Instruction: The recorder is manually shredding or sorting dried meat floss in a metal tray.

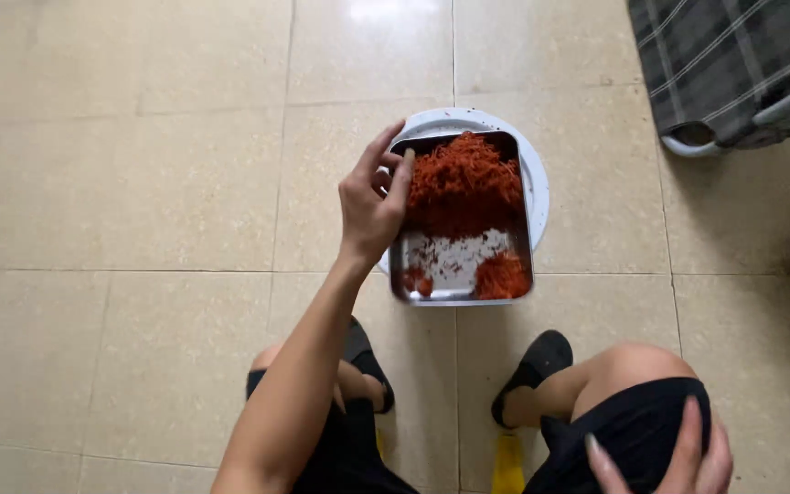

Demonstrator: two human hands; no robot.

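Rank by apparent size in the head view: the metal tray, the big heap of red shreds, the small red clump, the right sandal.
1. Metal tray
2. Big heap of red shreds
3. Right sandal
4. Small red clump

The last two look close.

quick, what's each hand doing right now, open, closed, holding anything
Left hand: fingers curled over the rim of the metal tray of red shreds, gripping it.
Right hand: open, resting flat on the thigh, holding nothing.

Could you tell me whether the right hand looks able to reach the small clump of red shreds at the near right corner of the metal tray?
Probably yes. The right hand rests on the thigh, holding nothing, and the clump lies uncovered in the tray just ahead of the knees. The left hand works the far pile, leaving that corner free.
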